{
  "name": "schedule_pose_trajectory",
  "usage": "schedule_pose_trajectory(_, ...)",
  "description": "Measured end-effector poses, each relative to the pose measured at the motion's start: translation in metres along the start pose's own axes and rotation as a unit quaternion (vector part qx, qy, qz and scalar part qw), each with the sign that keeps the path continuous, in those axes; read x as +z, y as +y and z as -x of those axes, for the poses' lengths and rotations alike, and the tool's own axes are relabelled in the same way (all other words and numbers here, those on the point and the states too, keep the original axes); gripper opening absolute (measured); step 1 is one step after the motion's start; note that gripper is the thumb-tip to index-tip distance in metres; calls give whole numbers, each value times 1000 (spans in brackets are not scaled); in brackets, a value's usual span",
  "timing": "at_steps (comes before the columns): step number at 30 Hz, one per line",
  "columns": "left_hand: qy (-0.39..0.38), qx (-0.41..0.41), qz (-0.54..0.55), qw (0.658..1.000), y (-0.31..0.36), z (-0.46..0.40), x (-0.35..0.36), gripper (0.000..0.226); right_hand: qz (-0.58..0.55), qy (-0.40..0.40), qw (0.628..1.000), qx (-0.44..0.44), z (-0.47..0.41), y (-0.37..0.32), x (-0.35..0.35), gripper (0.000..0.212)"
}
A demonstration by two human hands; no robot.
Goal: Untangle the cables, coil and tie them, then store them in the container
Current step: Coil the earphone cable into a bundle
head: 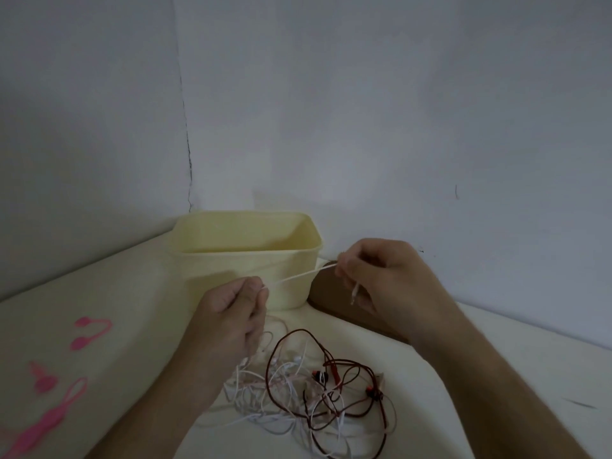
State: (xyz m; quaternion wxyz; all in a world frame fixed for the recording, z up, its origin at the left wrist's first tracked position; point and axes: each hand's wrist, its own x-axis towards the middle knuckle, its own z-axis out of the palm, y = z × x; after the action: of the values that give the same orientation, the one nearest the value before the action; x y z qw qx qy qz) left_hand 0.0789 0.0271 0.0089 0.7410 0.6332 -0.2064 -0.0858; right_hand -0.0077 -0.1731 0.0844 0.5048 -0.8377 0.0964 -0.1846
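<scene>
A tangle of white and dark red cables (308, 389) lies on the cream table in front of me. One white cable (298, 276) runs taut between my two hands, in front of the pale yellow container (245, 256). My left hand (231, 313) pinches it between thumb and fingers, and the cable drops from there into the tangle. My right hand (381, 279) pinches the other end, whose plug hangs below the fingers. The container stands open at the back of the table.
Several pink cable ties (89, 332) lie on the table at the left. A brown flat object (334, 299) rests behind my right hand, beside the container. Grey walls meet in a corner behind the container.
</scene>
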Motion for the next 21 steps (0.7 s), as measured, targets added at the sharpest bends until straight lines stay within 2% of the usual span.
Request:
schedule_pose_trajectory(3,30,-3,26,999,-1,-3,-2,42,-49,53,997,33,-4,1,-6,40)
schedule_pose_trajectory(5,39,-6,36,999,-1,-4,-3,38,-110,51,991,50,-5,1,-9,40)
schedule_pose_trajectory(11,92,-7,38,995,-1,-6,-5,39,-272,-35,961,43,-5,-2,-17,21)
schedule_pose_trajectory(13,107,-5,32,994,-1,-6,-6,37,-306,-74,949,12,-2,-2,-20,26)
schedule_pose_trajectory(15,118,-5,27,993,-1,-5,-5,35,-322,-85,943,-10,-1,0,-21,25)
schedule_pose_trajectory(17,131,-1,11,991,-2,-6,-4,35,-304,-58,951,-20,-4,5,-22,25)
schedule_pose_trajectory(21,125,33,-80,988,-8,-7,-4,46,-264,-31,964,-26,-9,10,-19,27)
